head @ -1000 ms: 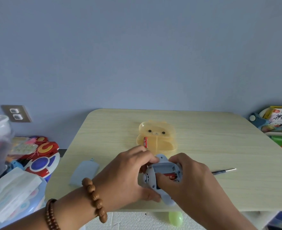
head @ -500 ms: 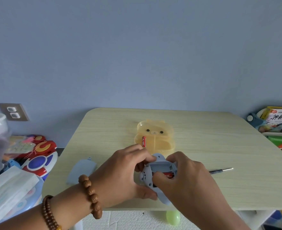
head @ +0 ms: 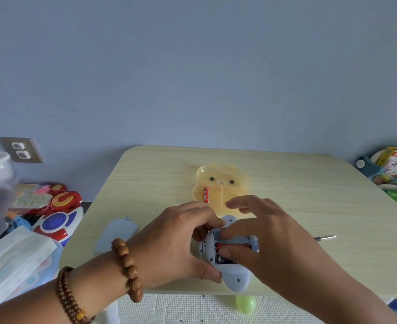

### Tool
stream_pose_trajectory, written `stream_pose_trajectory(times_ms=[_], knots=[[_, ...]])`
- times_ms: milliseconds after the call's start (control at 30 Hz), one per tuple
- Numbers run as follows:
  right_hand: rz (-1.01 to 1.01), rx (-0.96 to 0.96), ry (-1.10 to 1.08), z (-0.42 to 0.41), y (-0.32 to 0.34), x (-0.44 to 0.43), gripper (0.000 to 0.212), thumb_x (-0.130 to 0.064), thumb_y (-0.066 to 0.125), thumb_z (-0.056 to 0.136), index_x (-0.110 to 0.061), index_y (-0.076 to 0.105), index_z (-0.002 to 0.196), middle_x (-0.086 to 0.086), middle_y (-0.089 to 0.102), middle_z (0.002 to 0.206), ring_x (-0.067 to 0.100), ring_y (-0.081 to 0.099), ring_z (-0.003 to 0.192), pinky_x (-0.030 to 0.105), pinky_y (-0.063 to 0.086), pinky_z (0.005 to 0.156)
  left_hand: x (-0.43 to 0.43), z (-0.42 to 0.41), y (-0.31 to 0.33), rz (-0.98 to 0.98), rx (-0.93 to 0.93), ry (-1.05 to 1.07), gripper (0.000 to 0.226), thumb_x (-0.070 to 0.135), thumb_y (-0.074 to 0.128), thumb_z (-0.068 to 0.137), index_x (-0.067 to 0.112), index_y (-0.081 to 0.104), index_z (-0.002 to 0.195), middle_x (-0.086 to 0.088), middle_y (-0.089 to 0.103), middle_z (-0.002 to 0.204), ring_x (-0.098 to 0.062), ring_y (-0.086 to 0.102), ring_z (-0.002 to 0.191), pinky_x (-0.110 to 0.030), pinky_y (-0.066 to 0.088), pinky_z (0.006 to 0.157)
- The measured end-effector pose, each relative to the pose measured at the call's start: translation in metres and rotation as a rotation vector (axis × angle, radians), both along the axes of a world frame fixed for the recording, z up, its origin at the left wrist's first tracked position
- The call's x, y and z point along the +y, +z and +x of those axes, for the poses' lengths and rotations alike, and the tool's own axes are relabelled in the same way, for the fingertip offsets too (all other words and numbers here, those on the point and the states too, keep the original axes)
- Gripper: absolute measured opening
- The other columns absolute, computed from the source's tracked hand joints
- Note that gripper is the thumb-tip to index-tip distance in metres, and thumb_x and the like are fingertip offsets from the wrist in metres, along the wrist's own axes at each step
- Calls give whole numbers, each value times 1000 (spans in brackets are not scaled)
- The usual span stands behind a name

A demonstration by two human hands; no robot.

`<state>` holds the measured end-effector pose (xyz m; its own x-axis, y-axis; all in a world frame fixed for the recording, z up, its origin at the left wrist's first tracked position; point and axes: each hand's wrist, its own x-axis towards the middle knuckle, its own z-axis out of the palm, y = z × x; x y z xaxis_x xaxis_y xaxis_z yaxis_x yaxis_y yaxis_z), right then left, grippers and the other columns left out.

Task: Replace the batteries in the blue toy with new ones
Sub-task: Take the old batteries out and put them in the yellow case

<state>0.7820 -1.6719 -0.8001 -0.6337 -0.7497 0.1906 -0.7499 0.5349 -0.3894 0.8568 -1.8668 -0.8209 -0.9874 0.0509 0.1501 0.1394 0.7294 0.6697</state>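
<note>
Pale-blue cover (head: pixel 115 235): lower left of centre, flat on the wooden table (head: pixel 309 206), off the toy and well apart from it.

Left hand (head: pixel 169 244): lower centre, fingers and thumb clamped around the left flank of the blue toy (head: pixel 236 274), bracing it near the table's front edge.

Toy's look: underside up, battery bay open, one red battery (head: pixel 230 246) seated crosswise, a darker cell just below it only partly visible; screw hole showing on the near end.

Spare battery (head: pixel 206 194): red, above centre, standing in the left compartment of the yellow bear-faced box (head: pixel 235 183).

Right hand (head: pixel 270 239): lower right of centre, thumb pressing on the cells in the bay, fingers spread apart and arched; index tip now lifted toward the yellow box, where half a second ago it curled tight over the toy.

Meaning, as a judgement: seating nearly finished, next cell or the cover probably to be fetched.

Screwdriver (head: pixel 326 237): right of centre, lying on the table, mostly hidden behind the right hand.
</note>
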Motion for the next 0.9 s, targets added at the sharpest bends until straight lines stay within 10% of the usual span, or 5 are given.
stream_pose_trajectory(times_ms=[567,767,900], knots=[[-301,-169,41,-9,-21,3,10,-26,80,86,-36,79,85,-33,64,121,-3,60,116,20,51,88,-5,-3,-2,-3,-18,-6,67,46,96,52,33,67,112,21,63,101,0,63,94,-19,54,81],[-634,-426,-180,-21,-12,0,3,-34,74,86,-37,75,88,-2,77,81,21,66,66,41,54,57,-8,-3,-3,0,-27,12,68,44,96,53,34,66,113,21,64,102,0,64,95,-18,53,82],[-700,-530,-224,-40,-10,-9,19,-24,71,92,-39,79,102,1,72,71,8,53,53,25,48,53,-8,-2,0,-7,-43,-1,66,42,95,55,33,67,114,22,63,103,-1,63,96,-15,52,82]])
